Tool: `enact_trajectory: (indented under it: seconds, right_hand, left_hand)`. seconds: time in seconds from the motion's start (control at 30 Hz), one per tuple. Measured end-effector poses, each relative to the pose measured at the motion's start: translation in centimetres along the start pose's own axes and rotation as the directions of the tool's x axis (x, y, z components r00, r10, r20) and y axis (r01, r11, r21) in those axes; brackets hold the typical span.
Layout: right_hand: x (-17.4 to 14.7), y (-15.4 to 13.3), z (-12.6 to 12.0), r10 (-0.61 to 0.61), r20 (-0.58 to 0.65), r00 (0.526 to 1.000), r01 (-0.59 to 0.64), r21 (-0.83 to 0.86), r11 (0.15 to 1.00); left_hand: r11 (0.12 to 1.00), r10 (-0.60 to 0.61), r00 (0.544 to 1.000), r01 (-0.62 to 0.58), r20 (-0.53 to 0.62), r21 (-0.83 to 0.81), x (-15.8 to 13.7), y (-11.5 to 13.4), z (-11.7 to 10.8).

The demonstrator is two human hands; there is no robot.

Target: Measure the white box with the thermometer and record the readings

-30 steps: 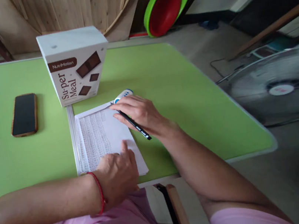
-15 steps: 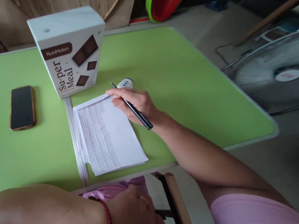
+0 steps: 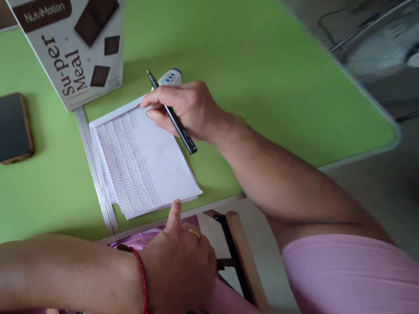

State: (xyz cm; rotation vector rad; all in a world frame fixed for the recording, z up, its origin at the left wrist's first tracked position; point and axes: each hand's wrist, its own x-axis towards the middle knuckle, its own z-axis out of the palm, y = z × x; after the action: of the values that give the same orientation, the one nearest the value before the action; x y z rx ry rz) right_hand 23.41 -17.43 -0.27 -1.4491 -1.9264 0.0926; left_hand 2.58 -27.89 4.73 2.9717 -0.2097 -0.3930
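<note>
- Firstly, your right hand (image 3: 187, 110) is closed on a slim black pen (image 3: 172, 116), tip pointing away from you, while its fingertips press the far corner of the paper stack (image 3: 142, 156) — apparently to keep the sheets from sliding.
- Your left hand (image 3: 178, 266), loosely curled and holding nothing, has its index finger touching the stack's near edge.
- Stack: thin white sheets, densely handwritten on the left part, lying flat near the edge of the smooth green table (image 3: 242, 57).
- Just beyond: a small white-and-blue device (image 3: 170, 77), partly hidden.
- Farther off: an upright cardboard box (image 3: 75, 46); a dark glossy phone (image 3: 11, 128), flat.
</note>
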Motion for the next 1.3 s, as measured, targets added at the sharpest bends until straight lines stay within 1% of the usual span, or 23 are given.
enact_trajectory:
  seconds: [0.1,0.2,0.3,0.37,0.43,0.53,0.67,0.73,0.8,0.87,0.97,1.03,1.13,1.2,1.3]
  right_hand:
    - [0.1,0.0,-0.1,-0.054,0.053,0.997,0.056,-0.036,0.998]
    - [0.2,-0.2,-0.4,-0.080,0.178,0.981,0.095,-0.078,0.992]
    - [0.1,-0.6,-0.8,-0.057,0.308,0.950,0.099,-0.120,0.988]
    - [0.1,-0.8,-1.1,-0.029,0.353,0.935,0.080,-0.132,0.988]
    - [0.1,-0.8,-1.3,0.008,0.377,0.926,0.047,-0.137,0.990]
    - [0.1,-0.7,-1.5,0.052,0.397,0.916,-0.003,-0.122,0.993]
    - [-0.1,-0.2,-1.3,0.056,0.368,0.928,-0.055,-0.014,0.998]
    - [-0.2,0.0,-1.1,0.050,0.357,0.933,-0.062,0.023,0.998]
    - [-0.3,0.0,-0.8,0.068,0.344,0.936,-0.088,0.042,0.995]
    - [-0.3,0.0,-0.7,0.114,0.327,0.938,-0.140,0.057,0.988]
    - [-0.2,-0.3,-0.7,0.170,0.314,0.934,-0.201,0.069,0.977]
    - [-0.1,-0.4,-1.0,0.153,0.351,0.924,-0.180,0.045,0.983]
    - [0.0,-0.3,-1.3,0.077,0.419,0.905,-0.085,0.000,0.996]
    - [-0.1,-0.1,-1.4,0.048,0.424,0.905,-0.051,-0.003,0.999]
    - [-0.2,0.0,-1.5,0.044,0.411,0.911,-0.050,0.002,0.999]
  left_hand:
    - [1.000,-0.006,1.000,0.006,-0.004,0.015,-0.1,-0.1,0.5]
    - [0.999,-0.023,1.000,0.024,-0.008,0.025,-0.2,-0.2,1.0]
    - [1.000,0.012,1.000,-0.012,0.019,0.008,-0.4,-0.2,1.1]
    - [1.000,0.026,0.999,-0.025,0.028,-0.008,-0.4,-0.2,1.1]
    - [1.000,0.020,1.000,-0.020,0.012,-0.016,-0.4,-0.2,1.2]
    - [1.000,0.005,1.000,-0.004,0.008,-0.029,-0.4,-0.2,1.1]
    - [0.996,0.028,0.995,-0.019,0.096,-0.092,-0.4,-0.4,0.7]
    - [0.995,0.030,0.994,-0.019,0.109,-0.101,-0.4,-0.4,0.6]
    - [0.995,0.021,0.995,-0.011,0.097,-0.099,-0.4,-0.4,0.7]
    - [0.995,0.018,0.997,-0.010,0.077,-0.103,-0.5,-0.3,0.8]
    - [0.993,-0.006,1.000,0.008,0.018,-0.119,-0.6,-0.3,1.1]
    - [0.993,-0.014,1.000,0.015,0.005,-0.121,-0.6,-0.3,1.2]
    - [0.994,-0.015,0.999,0.020,0.040,-0.106,-0.6,-0.3,1.2]
    - [0.995,-0.020,0.998,0.025,0.055,-0.099,-0.6,-0.3,1.2]
    - [0.994,-0.037,0.997,0.043,0.061,-0.105,-0.4,-0.3,0.9]
